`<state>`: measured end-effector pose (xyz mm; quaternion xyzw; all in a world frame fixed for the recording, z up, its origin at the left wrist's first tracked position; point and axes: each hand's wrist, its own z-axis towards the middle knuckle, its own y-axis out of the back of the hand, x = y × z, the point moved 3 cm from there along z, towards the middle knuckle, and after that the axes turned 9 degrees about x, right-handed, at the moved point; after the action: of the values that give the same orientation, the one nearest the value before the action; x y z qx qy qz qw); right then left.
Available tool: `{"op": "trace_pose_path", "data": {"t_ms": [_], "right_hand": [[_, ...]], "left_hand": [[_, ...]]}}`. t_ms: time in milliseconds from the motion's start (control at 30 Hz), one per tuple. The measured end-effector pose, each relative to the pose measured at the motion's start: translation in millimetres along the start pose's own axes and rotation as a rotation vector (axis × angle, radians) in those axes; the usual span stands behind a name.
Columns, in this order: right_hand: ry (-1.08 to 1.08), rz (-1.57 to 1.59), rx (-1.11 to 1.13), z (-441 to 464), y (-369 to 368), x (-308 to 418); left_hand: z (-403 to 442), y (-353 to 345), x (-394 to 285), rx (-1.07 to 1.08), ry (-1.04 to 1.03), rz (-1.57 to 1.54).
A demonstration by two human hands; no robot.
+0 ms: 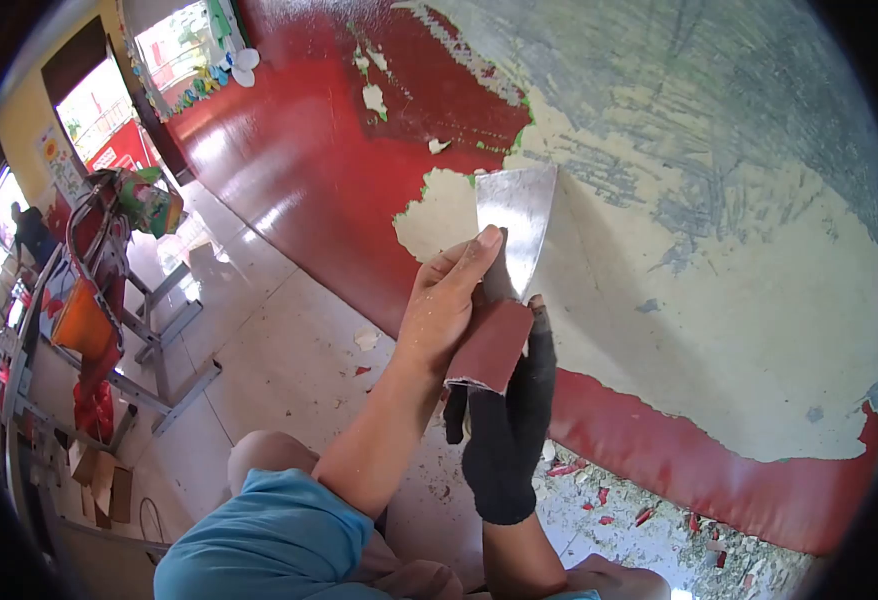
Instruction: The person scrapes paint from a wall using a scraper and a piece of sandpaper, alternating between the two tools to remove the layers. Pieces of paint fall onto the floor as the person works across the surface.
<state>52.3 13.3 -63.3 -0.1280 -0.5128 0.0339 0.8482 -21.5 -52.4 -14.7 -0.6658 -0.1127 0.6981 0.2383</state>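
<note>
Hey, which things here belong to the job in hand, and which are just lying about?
Seemingly for the job:
- metal scraper
- red-brown sheet
- peeling wall

Apparently just lying about:
- cardboard box
- orange object

blade (531,205): silver | sheet (492,345): brick-red | glove (504,455): black | wall (304,150): glossy red, grey-streaked cream | sleeve (269,535): blue

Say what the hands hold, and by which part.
The left hand holds a scraper by its blade; the right hand, a reddish-brown sheet, its exact grip unclear.
</note>
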Motion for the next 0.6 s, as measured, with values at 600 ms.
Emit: {"op": "trace_pose_path", "data": {"t_ms": [600], "right_hand": [[-0.436, 0.25, 0.234, 26.5, 23.1, -3.1]], "left_hand": [[3.3, 27.7, 22.6, -0.148, 0.045, -0.03]]}}
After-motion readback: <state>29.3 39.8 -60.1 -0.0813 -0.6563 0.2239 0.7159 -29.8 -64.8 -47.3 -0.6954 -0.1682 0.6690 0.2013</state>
